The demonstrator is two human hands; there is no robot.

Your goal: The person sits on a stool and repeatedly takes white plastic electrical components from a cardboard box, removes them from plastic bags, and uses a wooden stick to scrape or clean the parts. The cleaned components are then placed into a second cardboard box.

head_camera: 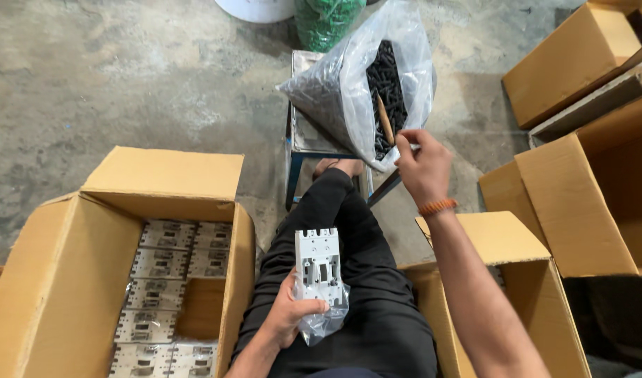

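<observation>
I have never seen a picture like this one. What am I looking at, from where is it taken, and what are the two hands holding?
This is one picture from a camera worn on a person's head, looking down at their own lap and hands; there is no machine. The person sits above a concrete floor. The left hand holds a white plastic device, partly in a clear wrapper, on the lap. The right hand reaches to a clear plastic bag of small black parts and pinches something small I cannot identify. On the left, an open cardboard box holds rows of similar white devices. More cardboard boxes stand on the right.
</observation>
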